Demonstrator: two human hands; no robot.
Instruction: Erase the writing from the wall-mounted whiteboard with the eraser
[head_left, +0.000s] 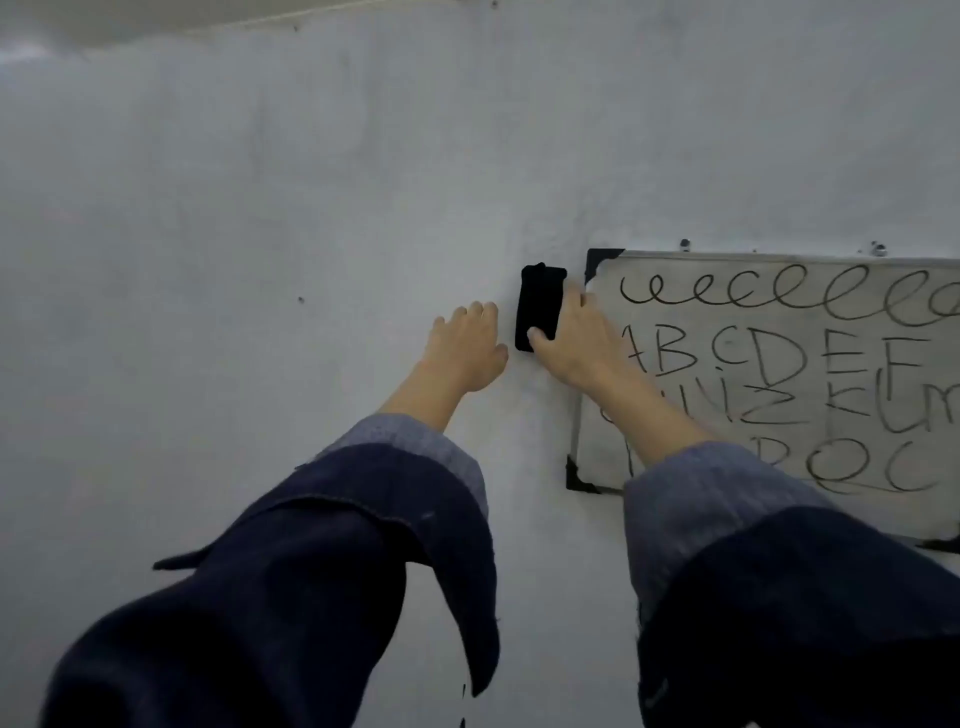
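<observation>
The right hand (569, 338) grips the eraser (540, 307), a flat black felt-like block, against the wall (260, 234) just left of the whiteboard (779, 374); the left hand (465, 348) rests flat, fingers relaxed, on the matte plaster. Risk: the eraser could catch on the board's raised metal frame and black corner cap, or smear the looping marker lines on the glossy surface

Black eraser (540, 306), black looped writing (779, 296), navy sleeves (322, 571).
</observation>
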